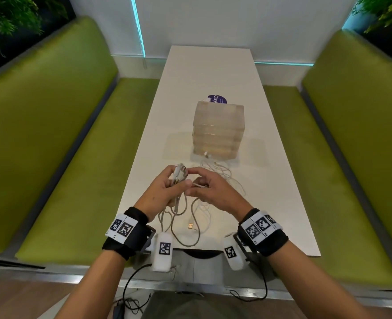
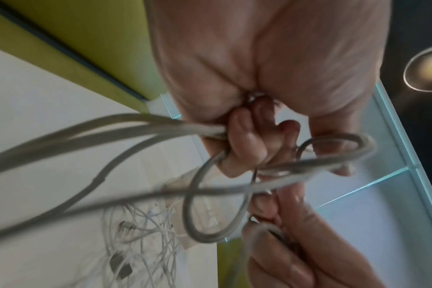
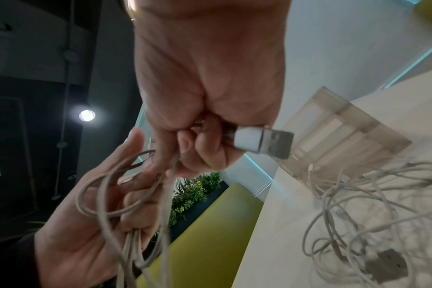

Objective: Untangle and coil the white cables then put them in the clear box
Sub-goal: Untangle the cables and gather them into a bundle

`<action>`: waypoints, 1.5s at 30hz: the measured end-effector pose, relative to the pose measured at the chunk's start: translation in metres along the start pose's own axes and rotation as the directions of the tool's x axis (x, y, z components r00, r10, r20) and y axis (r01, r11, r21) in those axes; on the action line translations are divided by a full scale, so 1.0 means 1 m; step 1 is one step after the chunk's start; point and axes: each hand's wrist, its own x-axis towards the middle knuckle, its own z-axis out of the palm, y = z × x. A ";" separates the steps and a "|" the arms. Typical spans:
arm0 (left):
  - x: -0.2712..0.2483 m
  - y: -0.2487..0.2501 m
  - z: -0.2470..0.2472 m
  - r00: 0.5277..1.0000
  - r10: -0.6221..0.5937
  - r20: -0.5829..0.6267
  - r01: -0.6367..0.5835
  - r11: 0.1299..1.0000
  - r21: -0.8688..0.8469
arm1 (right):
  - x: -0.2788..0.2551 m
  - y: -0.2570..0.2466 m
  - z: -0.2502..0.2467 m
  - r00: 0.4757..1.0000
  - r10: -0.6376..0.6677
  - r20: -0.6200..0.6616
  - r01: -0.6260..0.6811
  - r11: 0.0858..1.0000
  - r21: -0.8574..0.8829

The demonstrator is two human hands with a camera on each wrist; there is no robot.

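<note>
Two hands work above the near end of a white tabletop [image 1: 213, 72], coiling one white cable while the rest of the job waits. The left hand [image 1: 165, 189] has its fingers curled round a small bundle of cable loops [image 1: 179, 174], with loose lengths hanging from it to the tabletop; the right hand [image 1: 210, 188] pinches the same cable near its end, and the right wrist view shows a white plug [image 3: 249, 141] with a metal tip sticking out past its curled fingers. By the look of it the task is at an early stage: this first cable is only partly wound, a gold-tipped plug [image 1: 190, 225] lies loose near the table's edge, and a tangle of thinner white cables [image 1: 222, 173] lies between the hands and the clear box [image 1: 218, 130], untouched. The box stands upright in the middle of the tabletop, partly covering a purple sticker [image 1: 216, 99]; one connector [image 1: 206, 154] rests against its near base. Nothing can be made out inside the box, though its cloudy, ribbed walls make that hard to judge, and no opening or lid is discernible. How many cables make up the tangle cannot be counted, and both wrist views are blurred. Green benches [image 1: 59, 134] flank the table on either side.
</note>
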 end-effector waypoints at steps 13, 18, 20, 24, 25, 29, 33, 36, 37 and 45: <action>0.000 -0.011 -0.002 0.999 -0.020 -0.032 0.016 0.992 -0.126 | -0.002 0.005 0.008 0.986 -0.085 -0.140 0.087 0.996 0.008; 0.000 -0.008 -0.013 0.989 -0.038 -0.141 0.001 0.967 -0.256 | -0.015 0.013 -0.001 0.999 0.046 0.007 -0.044 0.985 -0.168; 0.000 -0.008 -0.019 0.985 -0.041 -0.167 -0.008 0.960 -0.281 | -0.025 0.027 0.000 0.992 0.107 0.060 -0.091 0.971 -0.223; 0.002 -0.008 -0.023 0.980 -0.036 -0.193 -0.026 0.950 -0.310 | -0.040 0.054 0.013 0.963 0.209 0.171 -0.128 0.911 -0.391; 0.002 -0.007 -0.021 0.981 -0.035 -0.192 -0.026 0.952 -0.306 | -0.042 0.060 0.017 0.953 0.229 0.200 -0.129 0.899 -0.418; 0.004 -0.008 -0.013 0.983 -0.038 -0.180 -0.011 0.965 -0.263 | -0.045 0.075 0.031 0.918 0.271 0.291 -0.095 0.861 -0.500; 0.005 -0.008 -0.013 0.983 -0.040 -0.178 0.000 0.975 -0.221 | -0.056 0.081 0.041 0.827 0.311 0.467 0.003 0.830 -0.558; 0.004 -0.006 -0.021 0.979 -0.038 -0.199 -0.008 0.974 -0.226 | -0.068 0.092 0.038 0.764 0.361 0.535 -0.039 0.853 -0.521; 0.004 -0.006 -0.024 0.978 -0.038 -0.206 -0.011 0.973 -0.231 | -0.072 0.094 0.035 0.749 0.369 0.550 -0.042 0.855 -0.517; 0.004 -0.006 -0.023 0.975 -0.028 -0.223 -0.029 0.968 -0.250 | -0.079 0.106 0.020 0.926 0.222 0.304 -0.101 0.924 -0.368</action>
